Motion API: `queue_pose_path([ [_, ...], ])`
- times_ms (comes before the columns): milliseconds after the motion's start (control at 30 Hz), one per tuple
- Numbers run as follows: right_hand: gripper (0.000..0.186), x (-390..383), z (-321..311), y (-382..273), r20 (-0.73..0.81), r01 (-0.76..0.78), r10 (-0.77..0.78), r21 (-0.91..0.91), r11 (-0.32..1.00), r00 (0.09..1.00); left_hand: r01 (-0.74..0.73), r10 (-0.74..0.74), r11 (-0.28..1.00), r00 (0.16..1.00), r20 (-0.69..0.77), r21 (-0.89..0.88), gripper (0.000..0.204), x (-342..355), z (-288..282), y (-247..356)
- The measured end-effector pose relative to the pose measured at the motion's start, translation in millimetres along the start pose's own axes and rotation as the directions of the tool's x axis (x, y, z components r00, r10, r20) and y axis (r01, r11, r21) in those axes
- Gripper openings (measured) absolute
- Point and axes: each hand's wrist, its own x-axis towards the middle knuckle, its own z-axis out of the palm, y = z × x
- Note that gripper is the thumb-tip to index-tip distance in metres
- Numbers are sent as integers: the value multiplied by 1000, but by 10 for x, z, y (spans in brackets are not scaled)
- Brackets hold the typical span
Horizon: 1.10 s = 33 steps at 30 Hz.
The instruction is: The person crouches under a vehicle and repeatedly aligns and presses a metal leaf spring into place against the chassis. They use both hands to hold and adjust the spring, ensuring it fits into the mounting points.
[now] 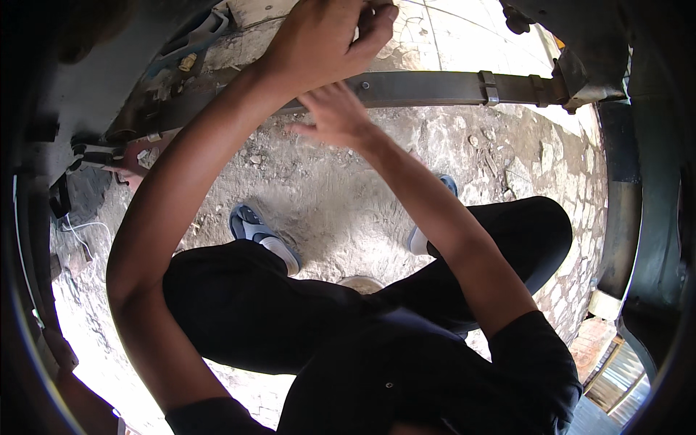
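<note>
Work looks underway but unfinished, the long, dark-grey metal bar [428, 88] spanning in place ahead, my bare right hand [333, 114] spread loosely at it, my bare left hand [330, 36] curled higher, though I cannot tell its hold or what remains.

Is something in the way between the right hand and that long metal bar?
Nothing visible is: the right hand overlaps the long metal bar in view, though whether they touch is unclear.
</note>
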Motion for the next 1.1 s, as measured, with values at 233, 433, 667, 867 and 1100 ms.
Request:
queue_pose_path([
  [233,91,-11,61,-216,-28,65,-67,-66,996,997,55,-56,998,998,38,39,67,-3,-34,-19],
  [433,94,167,58,-18,14,-242,242,79,967,970,38,-38,997,999,-1,63,64,-37,-4,-17],
  [667,94,121,-111,109,181,-176,152,122,977,972,248,-261,963,955,138,104,70,18,-131,152],
  [867,89,-65,-206,242,229,29,-20,-36,999,973,148,-200,961,956,217,234,83,-96,-334,196],
  [1100,46,-106,-182,270,18,-176,191,482,858,981,-95,-61,899,940,336,428,63,-694,-554,259],
])
